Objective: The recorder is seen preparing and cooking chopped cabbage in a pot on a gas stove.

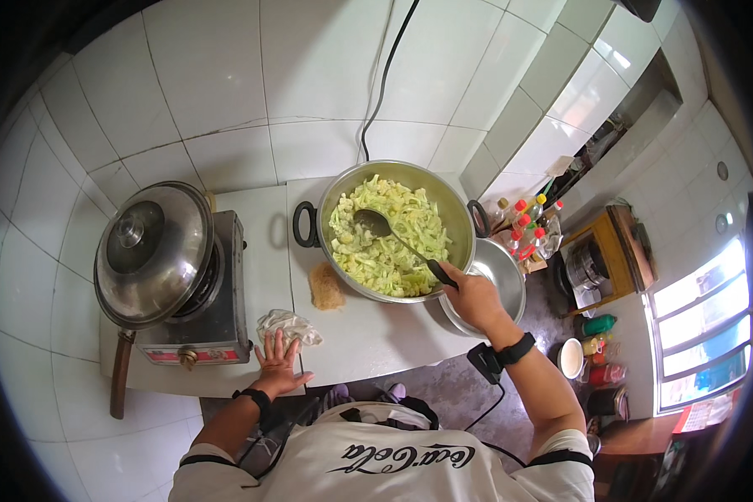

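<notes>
My right hand [477, 299] grips the black handle of a metal ladle [373, 223], whose dark bowl rests among the chopped cauliflower [408, 251]. The pale green and yellowish pieces fill much of a large steel pot [461, 235] with two black side handles. Fingers spread, my left hand [280, 364] lies at the front of the white counter [376, 339], its fingertips at a crumpled white cloth [288, 326]. A tan scrubbing pad [326, 286] sits left of the pot, close to its base.
On the left, a lidded wok [157, 257] stands on a gas stove [229, 307], its wooden handle [120, 376] jutting past the counter's front. A steel basin [508, 282] sits partly beneath the pot's right side. Several capped bottles [521, 219] crowd behind it. A black cable [383, 81] hangs down the wall.
</notes>
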`<action>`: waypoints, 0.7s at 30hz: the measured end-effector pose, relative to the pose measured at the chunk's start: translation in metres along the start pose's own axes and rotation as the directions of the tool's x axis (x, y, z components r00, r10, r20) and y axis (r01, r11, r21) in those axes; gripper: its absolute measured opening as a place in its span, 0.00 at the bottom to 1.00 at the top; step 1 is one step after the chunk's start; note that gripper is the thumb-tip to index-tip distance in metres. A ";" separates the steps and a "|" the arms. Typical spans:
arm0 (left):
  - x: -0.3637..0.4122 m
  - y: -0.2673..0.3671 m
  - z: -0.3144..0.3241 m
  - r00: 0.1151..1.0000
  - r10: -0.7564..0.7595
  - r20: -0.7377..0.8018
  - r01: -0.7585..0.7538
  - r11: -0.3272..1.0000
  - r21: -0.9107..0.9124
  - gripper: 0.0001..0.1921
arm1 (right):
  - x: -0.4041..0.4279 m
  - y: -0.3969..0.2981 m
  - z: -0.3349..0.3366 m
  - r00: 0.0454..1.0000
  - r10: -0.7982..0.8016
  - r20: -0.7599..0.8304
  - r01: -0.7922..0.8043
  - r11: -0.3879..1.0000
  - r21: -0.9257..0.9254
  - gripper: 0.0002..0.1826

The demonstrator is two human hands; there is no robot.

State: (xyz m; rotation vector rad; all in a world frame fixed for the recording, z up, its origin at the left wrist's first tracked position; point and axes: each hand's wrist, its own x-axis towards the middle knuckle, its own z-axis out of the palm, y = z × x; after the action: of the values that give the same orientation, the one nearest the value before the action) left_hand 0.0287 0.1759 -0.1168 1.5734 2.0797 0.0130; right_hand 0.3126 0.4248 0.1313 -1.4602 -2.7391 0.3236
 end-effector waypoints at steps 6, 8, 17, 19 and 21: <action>-0.002 0.004 0.001 0.999 -0.020 0.026 0.018 0.999 0.040 0.52 | -0.054 0.005 -0.060 0.998 -0.039 -0.044 0.046 0.987 0.157 0.25; -0.004 0.003 0.001 1.000 -0.007 0.008 0.007 0.999 0.037 0.52 | -0.071 0.008 -0.081 0.999 -0.031 0.009 0.030 0.991 0.134 0.26; -0.002 0.007 0.003 0.999 -0.035 -0.025 0.037 0.998 0.046 0.51 | -0.075 0.015 -0.063 0.964 -0.264 -0.020 0.255 0.947 -0.195 0.26; 0.000 0.008 -0.001 0.998 -0.055 -0.020 0.057 0.996 0.065 0.51 | -0.056 0.023 -0.040 0.953 -0.298 -0.058 0.283 0.941 -0.186 0.25; 0.000 0.009 -0.002 0.997 -0.077 0.011 0.076 0.995 0.065 0.50 | -0.039 0.029 -0.024 0.952 -0.281 -0.125 0.253 0.946 -0.201 0.25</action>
State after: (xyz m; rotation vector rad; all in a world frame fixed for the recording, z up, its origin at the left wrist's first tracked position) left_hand 0.0360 0.1794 -0.1121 1.5258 2.1475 -0.0929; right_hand 0.3608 0.4123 0.1519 -1.0668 -2.8519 -0.0467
